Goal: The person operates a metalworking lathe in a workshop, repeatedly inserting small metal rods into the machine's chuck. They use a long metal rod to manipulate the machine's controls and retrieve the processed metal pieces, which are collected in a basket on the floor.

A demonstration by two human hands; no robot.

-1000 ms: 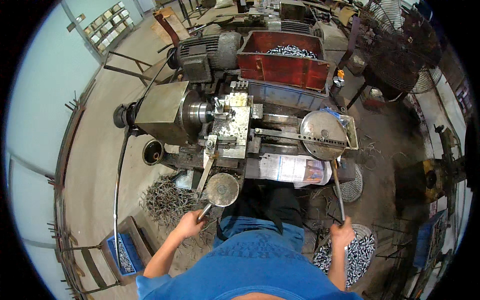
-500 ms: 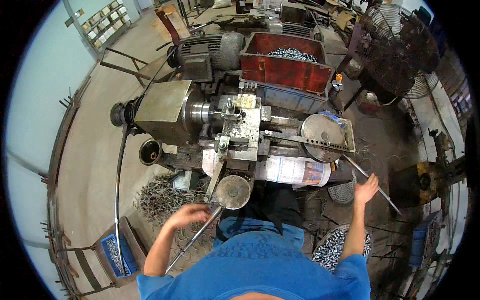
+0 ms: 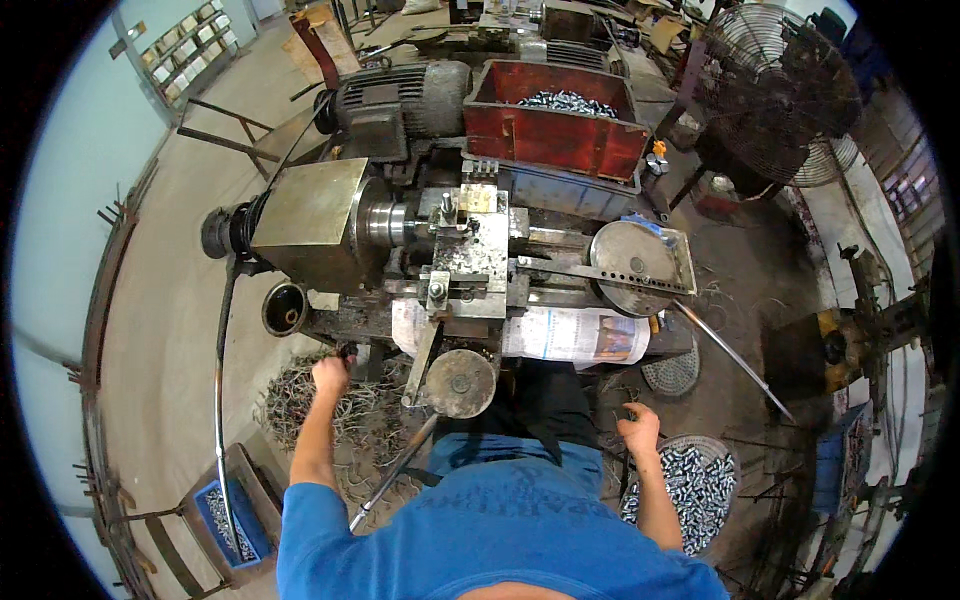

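Observation:
My left hand (image 3: 331,376) is closed beside the tangled heap of metal shavings (image 3: 290,400), left of the lathe. A small dark thing shows at its fingertips, too unclear to name. To the right of my body, my right hand (image 3: 640,430) hangs with thumb and fingers apart, just above a round tray (image 3: 738,470) of small shiny metal parts (image 3: 690,490). I see nothing held in it. In front of me stands the lathe, its silver chuck (image 3: 388,224) facing the tool slide (image 3: 470,250). A round handwheel (image 3: 460,383) with a long steel handle (image 3: 390,478) sits close to my waist.
A second round disc (image 3: 632,262) carries a drilled bar and a long lever (image 3: 735,360) reaching right. Behind the lathe are a red bin (image 3: 550,140) of metal parts and a motor (image 3: 405,100). A large fan (image 3: 775,95) stands right; a blue tray (image 3: 225,525) sits lower left.
My right hand has left the long right lever and moved down and left toward the round tray. My left hand has moved away from the near handle, up and left to the shavings.

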